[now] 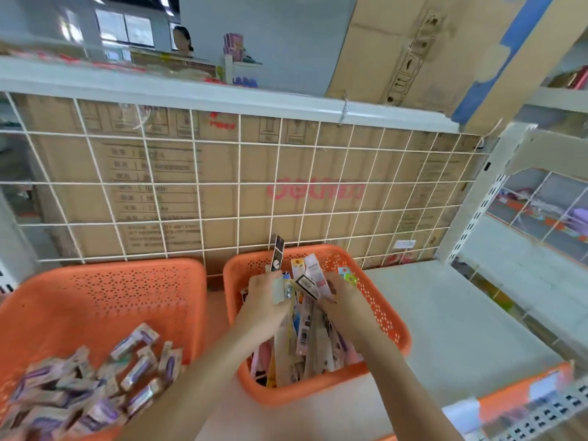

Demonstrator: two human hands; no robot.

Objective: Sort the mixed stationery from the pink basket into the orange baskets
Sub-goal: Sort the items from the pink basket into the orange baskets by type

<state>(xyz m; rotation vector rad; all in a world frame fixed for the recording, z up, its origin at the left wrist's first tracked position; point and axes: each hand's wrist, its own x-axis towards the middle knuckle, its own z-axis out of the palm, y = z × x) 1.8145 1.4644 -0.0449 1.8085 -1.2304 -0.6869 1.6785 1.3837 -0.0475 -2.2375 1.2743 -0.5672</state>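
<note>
- Now my left hand (pixel 262 292) and right hand (pixel 342 292) both clutch one bundle of long packets (pixel 307 283).
- Bundle's long axis stands roughly upright, lower ends inside the orange basket (pixel 318 397).

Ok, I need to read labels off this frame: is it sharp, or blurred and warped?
Head view: motion blur smears the left hand, right hand and the packets they hold; small boxes in the left orange basket look soft; wide-angle distortion bows the wire grid; lighting even, no strong glare.

Shop — slotted shelving (pixel 477 214), stocked orange baskets (pixel 127 291)
</note>
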